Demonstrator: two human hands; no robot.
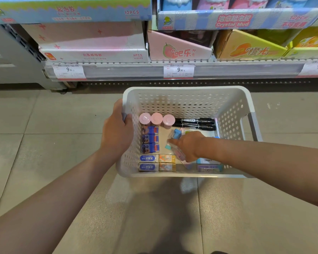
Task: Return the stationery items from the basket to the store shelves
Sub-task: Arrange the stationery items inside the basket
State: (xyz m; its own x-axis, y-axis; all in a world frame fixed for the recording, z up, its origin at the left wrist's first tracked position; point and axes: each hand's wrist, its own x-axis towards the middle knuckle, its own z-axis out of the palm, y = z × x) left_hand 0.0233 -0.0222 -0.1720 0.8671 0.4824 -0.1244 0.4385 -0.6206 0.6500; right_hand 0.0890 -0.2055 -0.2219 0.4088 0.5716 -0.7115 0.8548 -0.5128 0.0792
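The white perforated basket (187,99) hangs above the tiled floor (44,143), in front of the store shelf (136,70). The left hand (117,132) grips its left rim, fingers curled over the edge. The right hand (188,145) reaches inside near the basket's middle, fingers closed on clear-wrapped packs with blue and teal parts (174,138).

Along the basket's far wall stand three pink-capped bottles (156,119), with two black markers (195,124) lying beside them toward the far right corner. Against the left wall lie three blue packets (150,139). In the near left corner sit boxed erasers (148,163) and two orange boxes (167,163); purple boxes (208,167) lie along the near wall.

The shelf carries pink (92,43), yellow (246,46) and blue display boxes (237,19), with price tags (178,70) on its front edge.
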